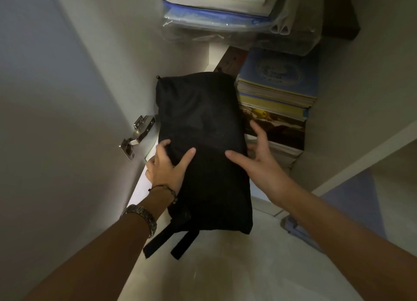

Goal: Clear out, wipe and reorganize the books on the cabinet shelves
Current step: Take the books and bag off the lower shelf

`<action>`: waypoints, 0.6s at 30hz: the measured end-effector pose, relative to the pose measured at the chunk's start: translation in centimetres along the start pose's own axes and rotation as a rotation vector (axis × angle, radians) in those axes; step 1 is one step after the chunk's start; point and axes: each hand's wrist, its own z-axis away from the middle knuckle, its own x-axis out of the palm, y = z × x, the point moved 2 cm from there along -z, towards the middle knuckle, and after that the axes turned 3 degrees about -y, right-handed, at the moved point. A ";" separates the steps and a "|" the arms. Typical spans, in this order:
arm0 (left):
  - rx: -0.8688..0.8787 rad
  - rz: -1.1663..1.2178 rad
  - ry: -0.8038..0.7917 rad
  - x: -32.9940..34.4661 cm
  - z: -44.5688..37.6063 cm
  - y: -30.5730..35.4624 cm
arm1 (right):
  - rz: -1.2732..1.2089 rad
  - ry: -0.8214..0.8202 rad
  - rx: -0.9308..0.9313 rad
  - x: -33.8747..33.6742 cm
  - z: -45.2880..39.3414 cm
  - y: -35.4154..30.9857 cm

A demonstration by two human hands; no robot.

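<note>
Lying half on the cabinet shelf [144, 183] at the centre of the view, a black fabric bag [200, 142] hangs over the shelf edge toward 6 o'clock, with two black straps [171, 244] dangling below. The left hand [165, 165] grips its left side, thumb on top and fingers curled around the edge. The right hand [257, 154] is spread open, thumb touching the bag's right side. At 2 o'clock, just beside the bag, sits a stack of books [277, 97]. At 12 o'clock more books and plastic folders [216, 14] lie on a higher shelf. A metal door hinge [137, 136] is at 9 o'clock.
</note>
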 end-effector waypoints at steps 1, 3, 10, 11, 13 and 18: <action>0.014 0.017 0.013 0.0 -0.1 0.0 | -0.001 0.002 -0.028 0.1 -0.4 0.0; 0.035 0.079 0.011 -0.1 -0.4 0.0 | 0.020 0.002 -0.076 0.3 -1.1 0.1; 0.116 0.212 -0.082 -1.0 -0.4 0.4 | 0.096 -0.041 -0.138 0.2 -1.1 0.3; 0.122 0.187 -0.086 -1.1 -0.2 0.5 | 0.092 -0.053 -0.141 0.3 -0.8 0.3; 0.127 0.142 -0.089 -1.4 0.3 0.4 | 0.097 -0.081 -0.154 0.4 -0.1 0.2; 0.134 0.055 -0.081 -2.4 2.9 0.7 | 0.186 -0.141 -0.166 0.7 2.5 0.0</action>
